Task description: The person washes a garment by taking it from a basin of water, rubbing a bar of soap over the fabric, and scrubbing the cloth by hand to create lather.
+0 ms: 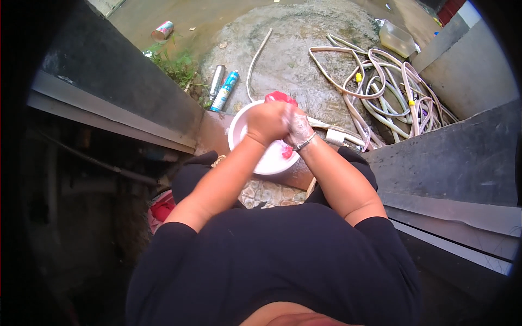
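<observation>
Over a white round basin (272, 164) of whitish, sudsy-looking water, my two hands are pressed together. My left hand (267, 122) is the one whose arm comes from the left of the picture; it is closed on a wet red cloth (281, 97), part of which sticks out beyond the fingers. My right hand (298, 127), with suds on its back and a bracelet at the wrist, grips the same cloth from the other side. A red piece also hangs below the right hand, inside the basin. The fingertips are blurred and partly hidden.
Beyond the basin lie two spray cans (225, 90) and a tangled pale hose (377, 95). A plastic tub (396, 38) stands at the upper right, and a can (162, 31) lies in muddy water. Dark panels (448, 163) flank me; red cloth (163, 210) lies at lower left.
</observation>
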A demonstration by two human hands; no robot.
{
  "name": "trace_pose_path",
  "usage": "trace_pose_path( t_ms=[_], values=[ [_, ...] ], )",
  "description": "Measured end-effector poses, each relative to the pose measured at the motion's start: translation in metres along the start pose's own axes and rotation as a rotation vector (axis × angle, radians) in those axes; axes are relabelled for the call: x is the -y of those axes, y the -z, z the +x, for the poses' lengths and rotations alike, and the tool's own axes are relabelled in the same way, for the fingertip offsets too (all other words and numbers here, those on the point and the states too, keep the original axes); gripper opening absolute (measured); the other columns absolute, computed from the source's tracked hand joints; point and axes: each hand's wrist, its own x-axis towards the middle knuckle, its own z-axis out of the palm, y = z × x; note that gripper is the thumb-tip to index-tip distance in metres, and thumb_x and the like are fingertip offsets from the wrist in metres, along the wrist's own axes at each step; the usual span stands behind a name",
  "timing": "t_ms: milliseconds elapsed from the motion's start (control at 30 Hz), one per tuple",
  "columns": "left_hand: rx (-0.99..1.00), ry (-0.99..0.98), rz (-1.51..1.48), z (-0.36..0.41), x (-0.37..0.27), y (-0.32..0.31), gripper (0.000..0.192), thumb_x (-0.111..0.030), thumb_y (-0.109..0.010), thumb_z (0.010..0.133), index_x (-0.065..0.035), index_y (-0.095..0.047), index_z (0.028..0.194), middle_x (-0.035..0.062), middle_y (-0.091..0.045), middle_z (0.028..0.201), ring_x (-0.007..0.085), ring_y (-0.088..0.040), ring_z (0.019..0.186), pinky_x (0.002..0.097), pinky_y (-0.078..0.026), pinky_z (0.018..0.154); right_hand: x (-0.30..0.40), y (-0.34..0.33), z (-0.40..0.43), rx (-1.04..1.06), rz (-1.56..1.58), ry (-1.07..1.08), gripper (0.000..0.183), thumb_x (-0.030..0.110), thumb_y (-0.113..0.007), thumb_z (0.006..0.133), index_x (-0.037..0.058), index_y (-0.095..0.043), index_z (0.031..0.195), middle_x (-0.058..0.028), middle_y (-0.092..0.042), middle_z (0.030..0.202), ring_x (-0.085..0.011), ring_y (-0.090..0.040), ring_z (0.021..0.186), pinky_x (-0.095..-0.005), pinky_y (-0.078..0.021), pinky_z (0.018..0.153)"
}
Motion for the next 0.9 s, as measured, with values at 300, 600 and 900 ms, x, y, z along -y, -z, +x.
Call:
trace_pose_path(
  t_ms=[300,600,900],
  values=[
    [0.11,0.222,-0.211,0.0,0.039,0.012,0.031,-0.032,-0.055,0.084,-0.0054,-0.059,0.069,0.0141,-0.06,0.072,0.0333,-0.058,0.07,0.0424,-0.046,0.06,-0.012,-0.001,0.016,-0.129,0.169,0.181,0.018,0.017,-0.049,0.091,0.0031,-0.058,0.099,-0.0093,-0.063,0.093,-0.0197,-0.064,0.081,-0.0331,-0.0535,0.073],
    [0.311,0.325,-0.452,-0.013,0.028,0.02,0.018,-0.016,-0.07,0.072,-0.0039,-0.058,0.079,0.0128,-0.058,0.072,0.0252,-0.059,0.066,0.0341,-0.047,0.061,0.001,0.015,0.02,-0.077,0.231,0.205,0.025,0.017,-0.052,0.089,-0.0031,-0.058,0.102,-0.0148,-0.065,0.095,-0.0242,-0.062,0.089,-0.0359,-0.0479,0.087],
    [0.266,0.276,-0.431,-0.004,0.046,0.021,0.02,-0.021,-0.057,0.086,-0.0018,-0.057,0.081,0.0176,-0.058,0.076,0.0333,-0.057,0.069,0.0367,-0.045,0.063,0.005,0.007,0.011,0.001,0.199,0.189,0.024,0.023,-0.052,0.092,0.004,-0.059,0.105,-0.0092,-0.065,0.101,-0.0203,-0.062,0.093,-0.0354,-0.0467,0.089]
  ],
)
